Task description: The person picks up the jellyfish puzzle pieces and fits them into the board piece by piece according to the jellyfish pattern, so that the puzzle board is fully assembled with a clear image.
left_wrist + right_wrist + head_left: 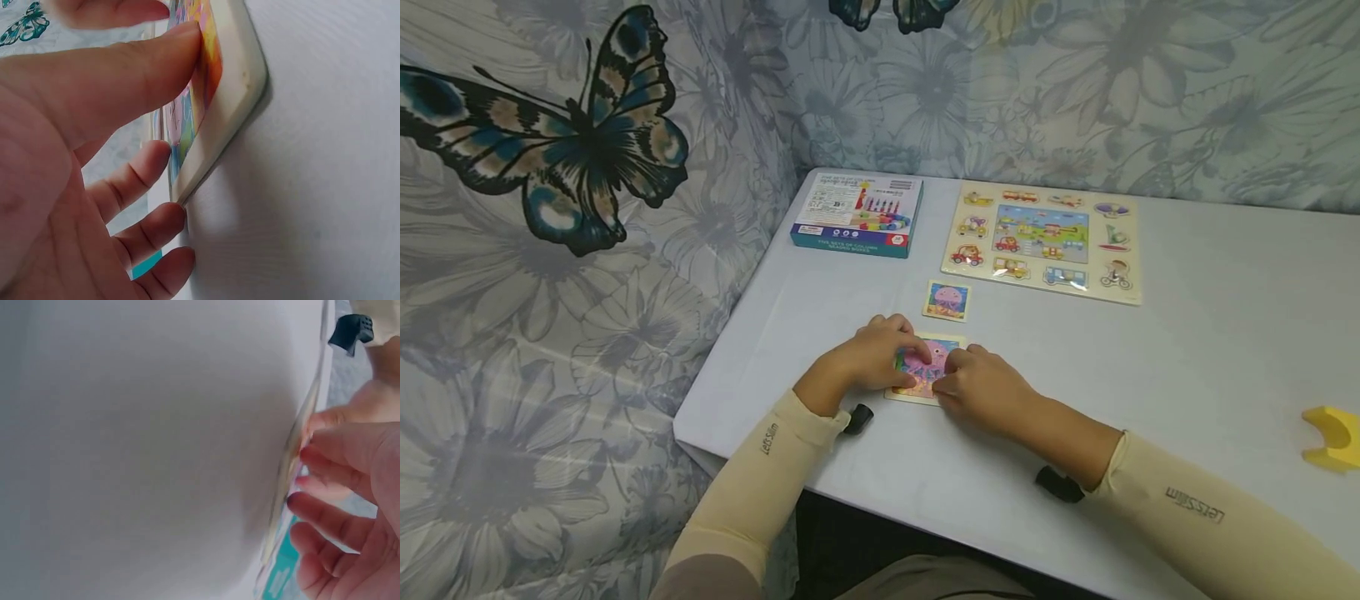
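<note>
A small square jigsaw puzzle (923, 397) with a pink cartoon octopus and a pale wooden border lies flat on the table. My left hand (880, 354) spans its left side, thumb and forefinger on the picture. In the left wrist view, the thumb (169, 59) presses near the pale corner while other fingers reach along the border. My right hand (988, 387) bends over the right side of the puzzle. Its thumb and forefinger (337, 469) come close together at the surface; I cannot tell whether a piece is between them.
Just beyond the puzzle lies a smaller octopus picture card (947, 301). Farther back are a teal and white box (857, 214) and a large wooden vehicle puzzle board (1116, 292). A yellow notched block (1332, 437) sits at the far right. A flower-patterned wall covering (700, 167) borders the table.
</note>
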Tool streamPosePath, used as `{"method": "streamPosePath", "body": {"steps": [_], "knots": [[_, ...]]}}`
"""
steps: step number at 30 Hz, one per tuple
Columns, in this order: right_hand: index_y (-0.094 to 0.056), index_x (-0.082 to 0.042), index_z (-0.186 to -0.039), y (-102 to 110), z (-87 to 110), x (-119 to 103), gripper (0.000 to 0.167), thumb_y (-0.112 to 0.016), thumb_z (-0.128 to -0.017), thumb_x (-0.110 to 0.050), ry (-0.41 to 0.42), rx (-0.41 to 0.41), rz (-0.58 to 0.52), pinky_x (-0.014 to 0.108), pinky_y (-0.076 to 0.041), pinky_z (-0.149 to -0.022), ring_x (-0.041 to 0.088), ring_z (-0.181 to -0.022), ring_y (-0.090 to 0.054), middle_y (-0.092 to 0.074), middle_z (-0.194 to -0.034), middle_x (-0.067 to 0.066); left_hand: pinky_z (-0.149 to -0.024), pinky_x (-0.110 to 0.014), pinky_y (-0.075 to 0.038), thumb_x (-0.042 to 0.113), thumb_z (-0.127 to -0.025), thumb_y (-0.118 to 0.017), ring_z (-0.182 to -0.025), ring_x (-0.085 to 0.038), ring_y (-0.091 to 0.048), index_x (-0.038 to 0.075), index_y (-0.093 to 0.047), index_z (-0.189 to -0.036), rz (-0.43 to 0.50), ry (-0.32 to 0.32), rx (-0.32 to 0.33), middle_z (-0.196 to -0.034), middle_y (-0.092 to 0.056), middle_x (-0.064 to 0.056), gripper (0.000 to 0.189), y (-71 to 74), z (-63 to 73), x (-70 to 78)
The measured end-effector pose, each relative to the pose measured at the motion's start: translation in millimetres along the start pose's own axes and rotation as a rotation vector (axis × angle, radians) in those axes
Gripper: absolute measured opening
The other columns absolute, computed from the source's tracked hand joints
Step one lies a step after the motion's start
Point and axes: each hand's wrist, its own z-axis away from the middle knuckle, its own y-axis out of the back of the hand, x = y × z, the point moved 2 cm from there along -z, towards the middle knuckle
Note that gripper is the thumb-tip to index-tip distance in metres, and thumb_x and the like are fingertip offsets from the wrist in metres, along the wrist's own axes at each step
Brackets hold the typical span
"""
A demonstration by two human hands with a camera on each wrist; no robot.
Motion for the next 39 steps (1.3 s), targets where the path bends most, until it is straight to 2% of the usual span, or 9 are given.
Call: {"method": "streamPosePath", "body": {"steps": [3,7,11,18,22,26,31,34,39], "knots": [[-0.083,-0.015,-0.103,5.2,10.9,5.1,0.018,-0.081,-0.085,-0.017,-0.053,-0.046,-0.004,0.036,-0.054,-0.072,0.024,-0.084,-0.06,-0.069,-0.1,0.011,-0.098,-0.038,-0.041,0.037,-0.085,-0.084,-0.115,-0.018,-0.041,0.042,-0.072,-0.114,-0.006,0.0,0.003,-0.125,-0.05,0.007,0.032,0.1,-0.6,0.7],[-0.077,-0.017,-0.121,18.1,33.2,14.5,0.038,-0.083,-0.084,-0.025,-0.233,-0.158,-0.039,0.048,-0.054,-0.088,0.03,-0.104,-0.06,-0.066,-0.118,0.012,-0.097,-0.038,-0.041,0.038,-0.085,-0.084,-0.114,-0.018,-0.041,0.043,-0.072,-0.115,0.0,-0.003,-0.002,-0.125,-0.049,0.007,0.032,-1.8,0.3,-0.3],[-0.071,-0.016,-0.128,31.1,65.6,28.0,0.053,-0.088,-0.079,-0.03,-0.393,-0.237,-0.047,0.053,-0.051,-0.093,0.033,-0.11,-0.058,-0.063,-0.122,0.012,-0.098,-0.038,-0.04,0.036,-0.087,-0.082,-0.114,-0.018,-0.04,0.041,-0.071,-0.118,-0.001,-0.016,-0.006,-0.127,-0.049,0.006,0.034,-4.7,4.2,-2.2],[-0.069,-0.015,-0.126,39.7,121.4,43.7,0.058,-0.089,-0.076,-0.036,-0.449,-0.279,-0.062,0.048,-0.05,-0.082,0.026,-0.1,-0.057,-0.062,-0.114,0.007,-0.1,-0.037,-0.039,0.035,-0.09,-0.079,-0.115,-0.016,-0.039,0.038,-0.071,-0.122,-0.056,-0.044,0.004,-0.129,-0.05,0.007,0.034,-3.7,11.7,0.2],[-0.07,-0.015,-0.114,38.2,139.4,44.8,0.051,-0.092,-0.072,-0.034,-0.468,-0.265,-0.089,0.041,-0.047,-0.077,0.02,-0.092,-0.053,-0.06,-0.104,0.001,-0.099,-0.037,-0.039,0.031,-0.091,-0.078,-0.114,-0.017,-0.042,0.035,-0.072,-0.122,-0.097,-0.118,0.017,-0.129,-0.053,0.006,0.031,0.5,12.3,8.4],[-0.07,-0.014,-0.103,35.6,145.7,44.8,0.044,-0.095,-0.069,-0.029,-0.476,-0.25,-0.117,0.043,-0.052,-0.08,0.019,-0.091,-0.053,-0.059,-0.098,-0.002,-0.102,-0.039,-0.039,0.027,-0.092,-0.076,-0.115,-0.018,-0.045,0.033,-0.071,-0.128,-0.102,-0.193,-0.006,-0.129,-0.055,0.003,0.036,0.6,8.3,17.6],[-0.069,-0.011,-0.101,37.4,143.6,42.8,0.038,-0.092,-0.074,-0.026,-0.452,-0.2,-0.146,0.047,-0.055,-0.087,0.019,-0.094,-0.059,-0.062,-0.098,-0.004,-0.102,-0.036,-0.042,0.026,-0.092,-0.076,-0.119,-0.017,-0.044,0.037,-0.066,-0.136,-0.068,-0.169,-0.066,-0.131,-0.051,0.002,0.046,-3.0,2.7,19.5],[-0.07,-0.009,-0.104,40.4,132.2,37.3,0.037,-0.088,-0.079,-0.028,-0.484,-0.179,-0.173,0.046,-0.055,-0.085,0.017,-0.091,-0.06,-0.065,-0.097,-0.004,-0.101,-0.034,-0.043,0.025,-0.092,-0.077,-0.121,-0.018,-0.043,0.038,-0.066,-0.135,-0.03,-0.153,-0.088,-0.131,-0.049,0.002,0.046,-1.6,0.9,19.2],[-0.072,-0.007,-0.107,41.9,98.5,23.2,0.035,-0.086,-0.081,-0.027,-0.517,-0.143,-0.2,0.041,-0.055,-0.078,0.015,-0.084,-0.06,-0.068,-0.092,-0.003,-0.102,-0.035,-0.043,0.025,-0.092,-0.078,-0.124,-0.019,-0.041,0.038,-0.068,-0.134,0.009,-0.154,-0.103,-0.132,-0.046,0.001,0.045,-1.1,-4.3,20.1]]}}
